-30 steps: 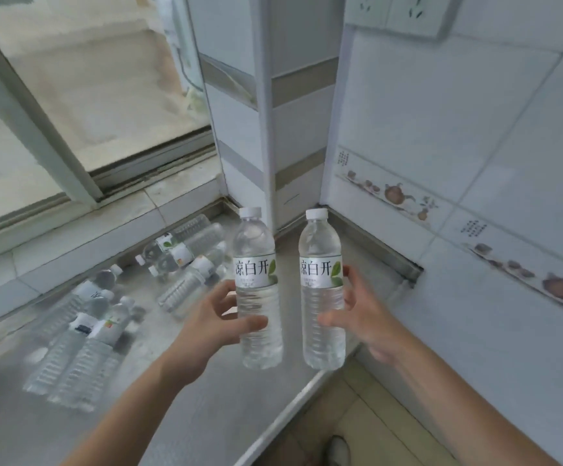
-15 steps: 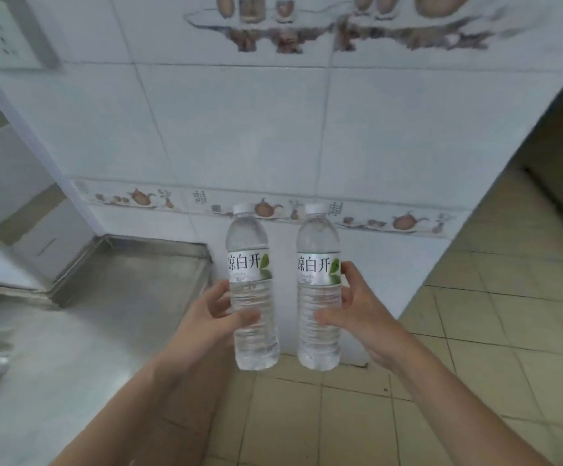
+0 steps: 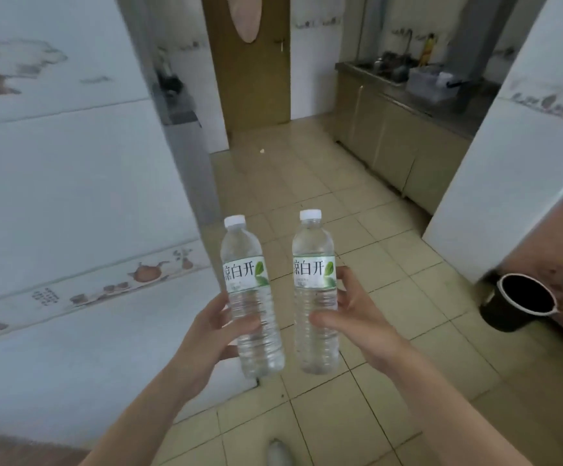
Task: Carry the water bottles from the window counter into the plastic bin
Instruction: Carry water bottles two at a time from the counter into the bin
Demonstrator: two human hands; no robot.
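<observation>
Head view showed the person mid-carry: the left hand (image 3: 213, 326) was wrapped around the left bottle (image 3: 250, 297) and the right hand (image 3: 357, 317) around the right bottle (image 3: 315, 294), each gripped low on the ribbed body, probably so both stayed upright and apart while walking. Both bottles hung over the tiled floor (image 3: 307, 183), clear, full, white-capped, with green-leaf labels. A clear tub (image 3: 431, 84), possibly the bin, sat on the far counter (image 3: 408, 95).

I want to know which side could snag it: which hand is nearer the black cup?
Right. The right hand, gripping a water bottle, is left of the black cup, apart from it. The left hand, gripping the other bottle, is farther left.
</observation>
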